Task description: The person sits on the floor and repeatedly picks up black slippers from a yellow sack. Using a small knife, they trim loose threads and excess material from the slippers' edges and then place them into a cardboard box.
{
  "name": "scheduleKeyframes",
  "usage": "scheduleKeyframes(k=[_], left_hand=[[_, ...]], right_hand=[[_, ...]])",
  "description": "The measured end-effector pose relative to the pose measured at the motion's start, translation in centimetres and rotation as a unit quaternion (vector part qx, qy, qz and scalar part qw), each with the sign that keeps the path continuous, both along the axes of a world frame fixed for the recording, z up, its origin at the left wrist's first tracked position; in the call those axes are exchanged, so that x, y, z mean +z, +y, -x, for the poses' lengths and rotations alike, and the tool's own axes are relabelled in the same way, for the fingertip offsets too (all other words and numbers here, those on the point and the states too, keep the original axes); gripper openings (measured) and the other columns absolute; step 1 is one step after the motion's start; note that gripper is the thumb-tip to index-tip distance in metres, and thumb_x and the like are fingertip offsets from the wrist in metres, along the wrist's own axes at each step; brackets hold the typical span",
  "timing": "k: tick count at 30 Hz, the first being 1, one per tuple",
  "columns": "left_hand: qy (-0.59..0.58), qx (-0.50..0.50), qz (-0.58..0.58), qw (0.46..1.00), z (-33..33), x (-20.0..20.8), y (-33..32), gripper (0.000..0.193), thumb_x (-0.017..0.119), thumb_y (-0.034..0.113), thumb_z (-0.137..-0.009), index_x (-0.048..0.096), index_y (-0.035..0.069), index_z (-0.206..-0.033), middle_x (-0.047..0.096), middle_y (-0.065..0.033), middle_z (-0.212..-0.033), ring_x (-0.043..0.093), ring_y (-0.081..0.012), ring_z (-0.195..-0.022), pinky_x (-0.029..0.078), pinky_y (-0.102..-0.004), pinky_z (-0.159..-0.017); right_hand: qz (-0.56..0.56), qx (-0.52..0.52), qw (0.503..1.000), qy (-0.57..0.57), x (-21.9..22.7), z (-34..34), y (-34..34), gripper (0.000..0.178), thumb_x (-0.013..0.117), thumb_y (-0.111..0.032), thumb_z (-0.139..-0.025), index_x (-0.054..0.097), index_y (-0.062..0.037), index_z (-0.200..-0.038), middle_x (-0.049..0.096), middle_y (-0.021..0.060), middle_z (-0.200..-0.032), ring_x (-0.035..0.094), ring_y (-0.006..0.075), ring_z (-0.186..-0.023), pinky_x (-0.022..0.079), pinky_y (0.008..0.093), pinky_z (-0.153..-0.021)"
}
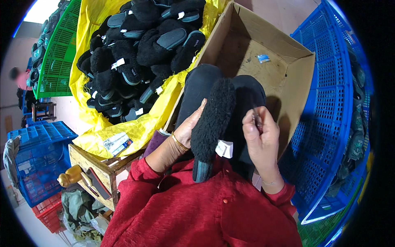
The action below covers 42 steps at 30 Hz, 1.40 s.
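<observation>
A black fluffy slipper (214, 113) stands upright over my lap, its grey sole end pointing down toward my red jacket. My left hand (188, 131) is closed around its left side, the fingers hidden behind it. A white label (224, 149) sticks out from the slipper's lower right edge. To the right of the slipper and apart from it, my right hand (263, 138) is closed in a pinch on a small dark metal tool (258, 120); it is blurred and mostly covered by the fingers, so its kind is unclear.
A yellow sack (135, 140) full of black slippers (142, 47) lies at the far left. Beyond my knees is a cardboard box (288, 70) with a small blue packet (263, 58). Blue crates (321, 107) stand at the right; a wooden stool (96, 175) is at the left.
</observation>
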<state>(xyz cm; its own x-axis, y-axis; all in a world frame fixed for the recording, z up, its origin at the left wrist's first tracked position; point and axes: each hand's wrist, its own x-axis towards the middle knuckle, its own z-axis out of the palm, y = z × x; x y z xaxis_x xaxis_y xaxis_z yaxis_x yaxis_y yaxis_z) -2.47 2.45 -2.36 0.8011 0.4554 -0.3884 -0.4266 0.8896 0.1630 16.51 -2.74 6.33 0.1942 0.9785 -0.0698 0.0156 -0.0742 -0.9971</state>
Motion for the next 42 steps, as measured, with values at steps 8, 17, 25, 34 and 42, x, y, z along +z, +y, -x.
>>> scheduleKeyframes(k=[8, 17, 25, 34, 42], left_hand=[[0.137, 0.014, -0.099, 0.986, -1.6, 0.7, -1.2, 0.054, 0.042, 0.05, -0.098, 0.052, 0.008, -0.13, 0.064, -0.0057, -0.117, 0.064, -0.0132, -0.101, 0.054, -0.0289, -0.087], [0.015, 0.039, -0.001, 0.999, -1.3, -0.4, -1.5, 0.053, 0.044, 0.049, -0.098, 0.054, 0.009, -0.13, 0.067, -0.0057, -0.112, 0.067, -0.014, -0.094, 0.057, -0.0286, -0.079], [0.066, 0.055, 0.043, 0.995, -1.4, 0.8, -1.8, 0.051, 0.043, 0.049, -0.098, 0.053, 0.012, -0.132, 0.065, -0.0023, -0.113, 0.066, -0.0107, -0.094, 0.057, -0.0261, -0.078], [0.026, 0.034, 0.024, 0.999, -1.3, -0.1, -2.2, 0.051, 0.042, 0.05, -0.099, 0.052, 0.012, -0.132, 0.065, -0.0014, -0.113, 0.065, -0.0096, -0.095, 0.056, -0.0255, -0.08], [0.045, 0.02, 0.027, 0.998, -1.8, 0.6, -2.0, 0.053, 0.041, 0.051, -0.099, 0.053, 0.011, -0.131, 0.065, -0.0019, -0.114, 0.064, -0.0098, -0.097, 0.055, -0.0252, -0.081]], right_hand=[[-0.07, -0.002, 0.971, -0.229, -0.2, 0.9, 1.1, 0.015, 0.067, -0.011, -0.087, 0.055, -0.0037, -0.083, 0.057, 0.0036, -0.064, 0.058, 0.0124, -0.056, 0.045, 0.0285, -0.051], [-0.05, 0.015, 0.988, -0.142, -2.6, -1.9, -0.9, 0.038, 0.051, -0.038, -0.098, 0.053, -0.0007, -0.092, 0.052, 0.0049, -0.067, 0.053, 0.0161, -0.057, 0.043, 0.029, -0.054], [-0.115, 0.035, 0.945, -0.305, -2.2, -0.8, -1.0, 0.046, 0.06, -0.047, -0.09, 0.052, -0.0023, -0.084, 0.054, 0.009, -0.066, 0.056, 0.0246, -0.057, 0.045, 0.0333, -0.053], [-0.126, 0.001, 0.936, -0.329, -3.0, -0.3, -0.7, 0.046, 0.062, -0.048, -0.088, 0.053, -0.0033, -0.083, 0.054, 0.0084, -0.065, 0.057, 0.027, -0.058, 0.046, 0.0353, -0.053], [-0.137, -0.007, 0.907, -0.399, -2.5, -0.4, -0.3, 0.043, 0.064, -0.047, -0.086, 0.053, -0.0057, -0.081, 0.054, 0.0062, -0.062, 0.057, 0.0254, -0.057, 0.046, 0.0349, -0.052]])
